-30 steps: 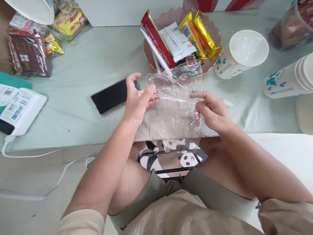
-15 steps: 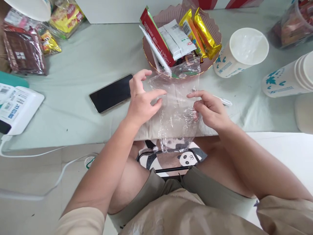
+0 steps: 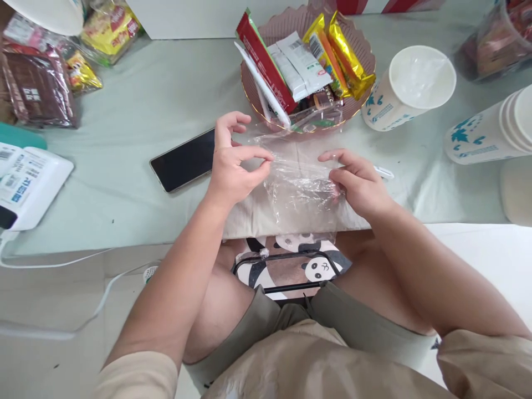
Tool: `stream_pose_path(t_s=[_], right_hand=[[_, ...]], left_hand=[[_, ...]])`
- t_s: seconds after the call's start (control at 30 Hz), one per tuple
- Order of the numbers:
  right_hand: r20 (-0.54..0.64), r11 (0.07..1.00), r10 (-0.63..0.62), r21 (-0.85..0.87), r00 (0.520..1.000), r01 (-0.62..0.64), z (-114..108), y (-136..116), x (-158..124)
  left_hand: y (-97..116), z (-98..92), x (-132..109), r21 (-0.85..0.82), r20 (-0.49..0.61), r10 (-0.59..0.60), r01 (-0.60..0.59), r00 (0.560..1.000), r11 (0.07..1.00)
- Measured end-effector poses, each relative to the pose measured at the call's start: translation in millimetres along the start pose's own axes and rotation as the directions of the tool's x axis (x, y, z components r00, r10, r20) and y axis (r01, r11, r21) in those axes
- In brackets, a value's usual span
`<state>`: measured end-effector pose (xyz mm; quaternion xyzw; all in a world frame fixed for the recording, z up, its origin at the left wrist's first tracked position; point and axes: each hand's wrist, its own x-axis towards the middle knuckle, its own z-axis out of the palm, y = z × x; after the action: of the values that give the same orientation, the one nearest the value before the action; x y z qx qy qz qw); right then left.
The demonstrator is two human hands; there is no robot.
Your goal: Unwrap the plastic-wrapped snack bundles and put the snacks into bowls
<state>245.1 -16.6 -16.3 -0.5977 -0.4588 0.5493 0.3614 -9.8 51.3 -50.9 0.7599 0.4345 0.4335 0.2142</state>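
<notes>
A clear plastic bag [image 3: 301, 191], crinkled and see-through, stretches between my two hands over the table's front edge. My left hand [image 3: 238, 163] pinches its left side between thumb and forefinger, the other fingers raised. On the other side my right hand [image 3: 358, 180] grips the bag with thumb and curled fingers, the forefinger pointing left. Just beyond the bag stands a pink scalloped bowl [image 3: 368, 50] of wrapped snacks, among them a red-and-green packet [image 3: 266, 64] and a white packet [image 3: 300, 65]. A black phone [image 3: 183, 160] lies partly behind my left hand.
At the right are a paper cup [image 3: 409, 83] with clear plastic inside, stacked paper cups [image 3: 486, 133] lying tilted, and a tub [image 3: 505, 39] of packets. A white pen-like object [image 3: 384, 172] lies behind my right hand. Snack packs [image 3: 39, 88] and a white device [image 3: 35, 188] sit left.
My left hand has moved slightly left and its thumb and forefinger have closed on the bag. The bag is pulled tauter sideways, and its lower end hangs higher.
</notes>
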Motion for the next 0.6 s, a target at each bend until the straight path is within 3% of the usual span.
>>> stream_pose_path(t_s=[0.17, 0.33, 0.37, 0.47, 0.53, 0.6], right_hand=[[0.012, 0.99, 0.075, 0.118, 0.997, -0.076, 1, -1, 0], [-0.023, 0.98, 0.093, 0.178, 0.995, -0.088, 3, -3, 0], [-0.032, 0.979, 0.091, 0.188, 0.995, -0.083, 3, -3, 0], [-0.041, 0.976, 0.093, 0.203, 0.995, -0.083, 2, -2, 1], [-0.039, 0.975, 0.104, 0.201, 0.994, -0.094, 2, -2, 2], [-0.048, 0.977, 0.114, 0.187, 0.992, -0.103, 3, -2, 2]], left_hand=[[1, -0.7, 2, -0.017, -0.034, 0.025, -0.026, 0.999, 1.0], [14, -3.0, 2, 0.051, -0.148, -0.033, 0.041, 0.988, 0.998], [20, -3.3, 0, 0.051, -0.131, -0.05, 0.057, 0.99, 0.997], [41, -1.3, -9, 0.043, 0.072, -0.175, 0.173, 0.982, 0.984], [51, 2.4, -13, 0.091, 0.207, -0.316, 0.304, 0.926, 0.948], [57, 6.7, -15, 0.167, 0.273, -0.428, 0.396, 0.861, 0.903]])
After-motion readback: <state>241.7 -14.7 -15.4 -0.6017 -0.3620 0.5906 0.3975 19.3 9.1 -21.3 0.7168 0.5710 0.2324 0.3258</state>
